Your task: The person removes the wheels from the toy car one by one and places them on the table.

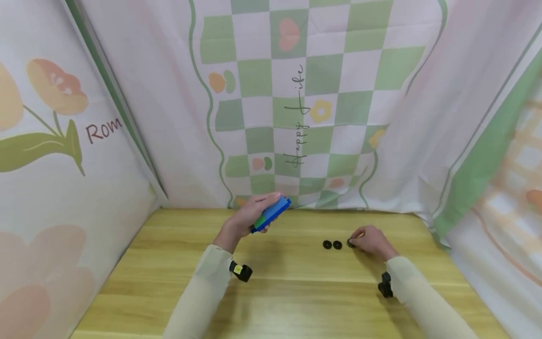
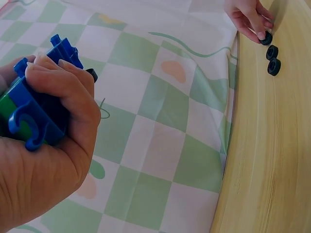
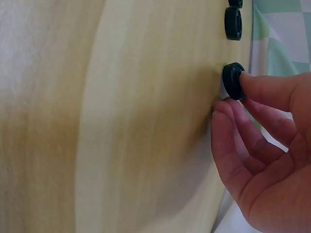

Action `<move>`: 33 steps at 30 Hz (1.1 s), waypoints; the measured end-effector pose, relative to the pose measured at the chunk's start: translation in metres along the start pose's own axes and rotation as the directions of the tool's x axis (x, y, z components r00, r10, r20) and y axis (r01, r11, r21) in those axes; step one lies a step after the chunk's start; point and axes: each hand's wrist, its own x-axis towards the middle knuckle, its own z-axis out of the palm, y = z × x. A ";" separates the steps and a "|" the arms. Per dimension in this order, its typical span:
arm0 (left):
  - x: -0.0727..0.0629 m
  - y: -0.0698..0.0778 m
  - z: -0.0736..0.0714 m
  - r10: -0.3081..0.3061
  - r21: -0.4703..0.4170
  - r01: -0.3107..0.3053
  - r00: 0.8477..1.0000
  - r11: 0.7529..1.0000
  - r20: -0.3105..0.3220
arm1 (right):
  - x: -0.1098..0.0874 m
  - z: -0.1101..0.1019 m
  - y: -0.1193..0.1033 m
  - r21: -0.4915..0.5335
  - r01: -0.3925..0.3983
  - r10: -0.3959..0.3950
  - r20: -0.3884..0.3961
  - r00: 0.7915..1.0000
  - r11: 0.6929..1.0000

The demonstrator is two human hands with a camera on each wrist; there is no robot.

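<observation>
My left hand grips a blue and green toy car body above the table. In the left wrist view, blue curved wheel arches show on the toy, and my fingers wrap over part of it. Down by the tabletop, my right hand pinches a small black toy wheel between thumb and fingers. Two more black wheels, one at the left and one nearer the right hand, lie side by side on the wood.
The wooden table ends at the back against a green-and-white checked curtain. Printed fabric walls stand on the left and right. Each wrist wears a small black camera, one on the left and one on the right.
</observation>
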 end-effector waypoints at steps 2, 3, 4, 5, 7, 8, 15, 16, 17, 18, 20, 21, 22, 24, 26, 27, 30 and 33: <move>0.000 0.001 0.000 -0.003 -0.002 0.003 1.000 1.000 -0.001 | 0.000 0.001 -0.001 0.007 -0.010 0.010 0.001 1.000 1.000; 0.000 0.001 0.000 -0.004 -0.004 0.004 1.000 1.000 -0.003 | 0.000 0.002 -0.002 0.004 -0.002 0.002 0.004 1.000 1.000; 0.000 0.001 0.000 -0.004 -0.004 0.004 1.000 1.000 -0.002 | 0.000 0.002 -0.002 0.004 -0.006 0.006 0.003 1.000 1.000; 0.000 0.001 0.000 -0.002 -0.003 0.002 1.000 1.000 0.000 | 0.000 0.003 -0.003 0.002 -0.001 0.001 0.004 1.000 1.000; 0.000 0.001 0.000 0.003 -0.007 -0.003 1.000 1.000 0.002 | 0.000 0.003 -0.004 0.001 0.002 -0.002 0.004 1.000 1.000; 0.000 0.001 0.000 0.007 -0.007 -0.007 1.000 1.000 0.003 | 0.000 0.004 -0.004 0.000 0.005 -0.005 0.004 1.000 1.000; 0.000 -0.001 0.002 0.011 0.002 -0.011 1.000 1.000 0.007 | -0.002 0.008 -0.003 0.010 -0.018 0.018 0.018 1.000 1.000; 0.000 -0.001 0.002 0.007 0.003 -0.007 1.000 1.000 0.006 | -0.002 0.008 -0.002 0.012 -0.019 0.019 0.018 1.000 1.000; 0.000 -0.001 0.002 0.004 0.003 -0.004 1.000 1.000 0.003 | -0.002 0.009 -0.002 0.013 -0.021 0.021 0.018 1.000 1.000; 0.000 -0.001 0.002 0.002 0.003 -0.002 1.000 1.000 0.000 | -0.002 0.009 -0.001 0.013 -0.023 0.023 0.018 1.000 1.000; 0.000 -0.001 0.003 0.002 0.004 -0.002 1.000 1.000 -0.001 | -0.002 0.009 -0.001 0.014 -0.026 0.025 0.017 1.000 1.000; 0.000 -0.001 0.003 0.005 0.006 -0.005 1.000 1.000 0.003 | -0.002 0.009 -0.001 0.015 -0.027 0.026 0.017 1.000 1.000; 0.000 -0.001 0.003 0.007 0.007 -0.007 1.000 1.000 0.006 | -0.002 0.009 0.000 0.014 -0.024 0.023 0.019 1.000 1.000; 0.000 -0.001 0.003 0.012 0.005 -0.012 1.000 1.000 0.019 | -0.001 0.009 -0.001 0.020 -0.030 0.030 0.022 0.999 0.999; 0.001 -0.001 0.004 0.019 0.001 -0.019 0.999 1.000 0.037 | -0.001 0.009 -0.001 0.024 -0.032 0.032 0.026 0.999 0.999; 0.001 -0.001 0.004 0.021 -0.001 -0.021 0.999 1.000 0.047 | -0.001 0.009 -0.001 0.026 -0.037 0.036 0.027 0.999 0.999; 0.001 -0.001 0.005 0.026 -0.006 -0.025 0.998 1.000 0.062 | -0.002 0.010 0.000 0.022 -0.035 0.034 0.030 0.999 0.999; 0.002 -0.002 0.005 0.031 -0.005 -0.031 0.997 0.999 0.064 | -0.002 0.009 -0.001 -0.065 0.002 -0.004 -0.032 0.999 0.998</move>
